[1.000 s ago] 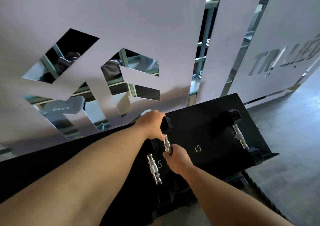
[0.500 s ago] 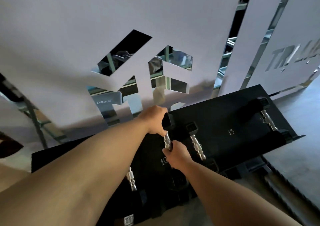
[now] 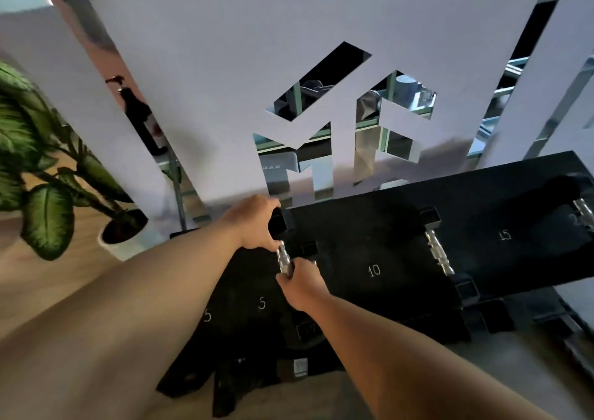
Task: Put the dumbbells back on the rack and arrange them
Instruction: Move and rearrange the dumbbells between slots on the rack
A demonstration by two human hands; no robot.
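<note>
Both of my hands were on one black dumbbell with a ribbed chrome handle (image 3: 284, 260), held over the slanted black steel rack (image 3: 401, 226) near its left end. My left hand (image 3: 257, 223) was curled over the far, square black head, and my right hand (image 3: 302, 286) was closed round the near part of the bar, so the weight was shared and the far end could be steered. It hung just left of the white number 10 (image 3: 374, 270) and above two white 5 marks (image 3: 262, 304), seemingly so that I could match it to its slot; whether it touched the rack I could not tell. A second chrome-handled dumbbell (image 3: 438, 254) lay seated to the right, between the 10 and the white 15 (image 3: 505, 235). A potted green plant (image 3: 48, 175) stood at far left.
</note>
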